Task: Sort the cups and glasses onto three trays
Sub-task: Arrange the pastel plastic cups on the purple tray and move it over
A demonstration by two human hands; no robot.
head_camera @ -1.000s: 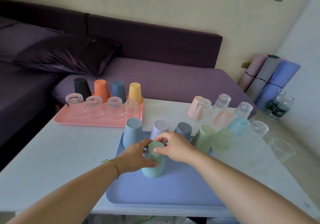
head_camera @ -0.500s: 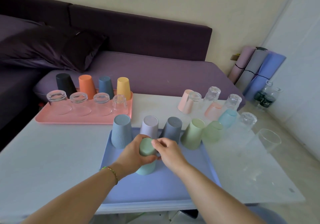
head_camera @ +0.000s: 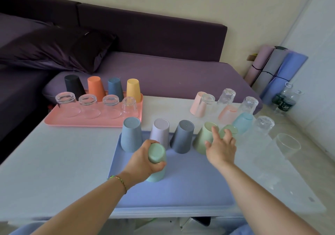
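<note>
My left hand (head_camera: 145,159) grips an upside-down mint green cup (head_camera: 156,155) standing on the blue tray (head_camera: 181,189). Along the tray's far edge stand a light blue cup (head_camera: 131,134), a lilac cup (head_camera: 160,130), a grey-blue cup (head_camera: 183,135) and a pale green cup (head_camera: 204,138), all upside down. My right hand (head_camera: 221,146) hovers open with spread fingers in front of the pale green cup and a second green cup (head_camera: 228,131). A pink tray (head_camera: 59,120) at the left holds dark, orange, blue and yellow cups and several clear glasses.
On the table's right stand pink cups (head_camera: 198,105), a turquoise cup (head_camera: 243,122) and several clear glasses (head_camera: 287,145). A purple sofa runs behind the table. Rolled mats (head_camera: 277,69) and bottles (head_camera: 283,102) stand at the right wall.
My right hand has let go of the mint green cup and moved right toward the green cups. My left hand keeps its hold on the mint cup.
</note>
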